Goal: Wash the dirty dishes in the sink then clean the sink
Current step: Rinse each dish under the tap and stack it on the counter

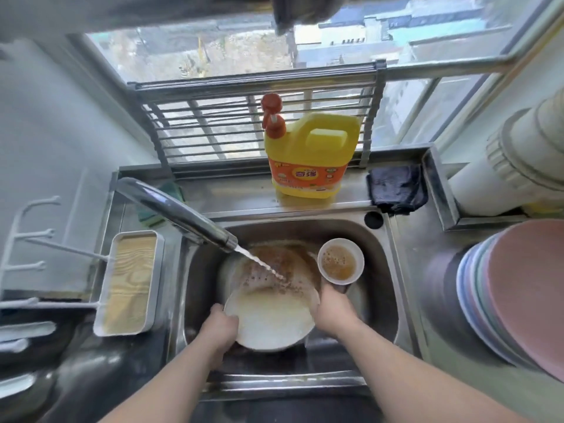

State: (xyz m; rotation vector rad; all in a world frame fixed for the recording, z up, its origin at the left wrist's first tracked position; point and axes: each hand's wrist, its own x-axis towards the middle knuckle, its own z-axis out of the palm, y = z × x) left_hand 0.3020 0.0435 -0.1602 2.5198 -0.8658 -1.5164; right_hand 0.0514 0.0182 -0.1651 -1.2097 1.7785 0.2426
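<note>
Here, over the steel sink (381,270), the left hand (221,329) curls its fingers round the seven o'clock rim of a large white plate (268,319), a closed grip on the edge. The plate sits tilted in the middle of the basin, its far half smeared with brown residue, its near half cloudy and pale. The right hand (334,306) is at the plate's three o'clock edge, just under a small white bowl (341,261) full of brownish liquid; its fingers are hidden beneath the bowl and plate, so how that grip is closed, and on which of the two, cannot be told. The bowl stands at about two o'clock in the basin.

A chrome faucet (174,210) reaches in from ten o'clock, and a thin stream of water (259,262) falls onto the dirty part of the plate.

On the ledge behind the sink, at twelve o'clock, stands a yellow detergent jug (308,154) with a red pump, with a dark cloth (396,189) at one o'clock. A stack of pastel plates (518,297) leans on the surface at three o'clock, and a white tray (129,283) lies at nine o'clock.
</note>
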